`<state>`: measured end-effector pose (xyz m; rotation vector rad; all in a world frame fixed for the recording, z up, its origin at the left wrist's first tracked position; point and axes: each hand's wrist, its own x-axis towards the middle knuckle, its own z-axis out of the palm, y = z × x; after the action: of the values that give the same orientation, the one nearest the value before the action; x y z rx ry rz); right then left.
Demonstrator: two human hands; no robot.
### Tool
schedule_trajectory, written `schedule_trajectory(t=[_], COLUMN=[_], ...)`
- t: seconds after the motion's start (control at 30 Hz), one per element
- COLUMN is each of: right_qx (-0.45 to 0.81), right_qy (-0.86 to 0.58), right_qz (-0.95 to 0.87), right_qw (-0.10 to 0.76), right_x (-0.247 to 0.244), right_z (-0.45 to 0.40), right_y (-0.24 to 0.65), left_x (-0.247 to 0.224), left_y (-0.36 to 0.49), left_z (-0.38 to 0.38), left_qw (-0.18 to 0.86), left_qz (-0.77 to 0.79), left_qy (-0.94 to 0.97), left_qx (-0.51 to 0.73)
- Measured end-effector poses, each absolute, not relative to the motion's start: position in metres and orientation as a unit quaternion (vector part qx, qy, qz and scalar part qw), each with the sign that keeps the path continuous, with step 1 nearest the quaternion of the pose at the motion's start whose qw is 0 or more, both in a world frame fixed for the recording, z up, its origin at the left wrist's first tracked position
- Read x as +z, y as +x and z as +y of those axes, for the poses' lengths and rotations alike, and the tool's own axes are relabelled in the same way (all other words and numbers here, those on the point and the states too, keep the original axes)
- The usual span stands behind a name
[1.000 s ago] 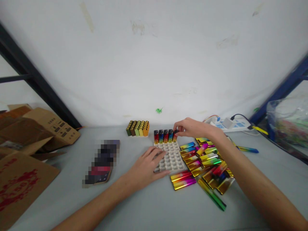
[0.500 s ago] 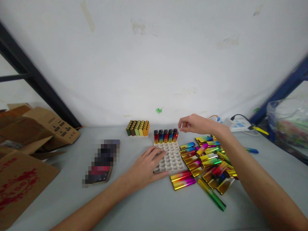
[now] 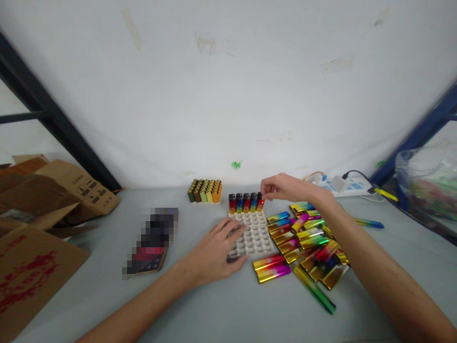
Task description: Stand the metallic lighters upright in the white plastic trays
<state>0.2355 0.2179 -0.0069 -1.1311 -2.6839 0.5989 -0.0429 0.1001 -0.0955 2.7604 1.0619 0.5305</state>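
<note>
A pale tray with rows of small pockets lies on the table. Along its far end stand metallic lighters with black tops, red, blue and gold. My left hand holds the tray's near left corner, its fingers over the left side and its thumb by the front edge. At the far right corner, the fingers of my right hand are closed at the top of the end lighter; the fingertips are partly hidden. To the right of the tray lies a loose pile of shiny coloured lighters.
Behind to the left stands a block of gold-topped lighters. A phone, partly blurred out, lies at left. Cardboard boxes fill the left edge. A power strip with cables and a plastic bag are at right.
My right hand has moved slightly left and down, onto the end lighter in the tray. My left hand has stayed nearly still on the tray.
</note>
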Motion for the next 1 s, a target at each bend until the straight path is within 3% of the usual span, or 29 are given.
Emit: schedule_trajectory(t=[0.17,0.37,0.63,0.8,1.0], right_qx=[0.203,0.2,0.195,0.179,0.257], right_qy=[-0.405,-0.483,-0.513,-0.5,-0.434], right_qz=[-0.888,-0.849,-0.822,-0.842,-0.864], right_qw=[0.071,-0.081,-0.151,-0.097,-0.019], right_x=[0.001,-0.022,-0.037,-0.023,0.01], right_z=[0.212,0.211,0.218,0.22,0.192], right_y=[0.252,0.272,0.261,0.266,0.249], left_x=[-0.093,-0.094,-0.101,-0.101,-0.102], left_y=[-0.044,-0.046,-0.049,-0.048,-0.046], left_z=[0.099,0.1,0.103,0.103,0.102], left_qw=[0.078,0.087,0.084,0.081,0.072], left_qz=[0.346,0.353,0.357,0.355,0.355], left_qy=[0.916,0.915,0.913,0.913,0.913], left_qx=[0.185,0.175,0.177,0.183,0.187])
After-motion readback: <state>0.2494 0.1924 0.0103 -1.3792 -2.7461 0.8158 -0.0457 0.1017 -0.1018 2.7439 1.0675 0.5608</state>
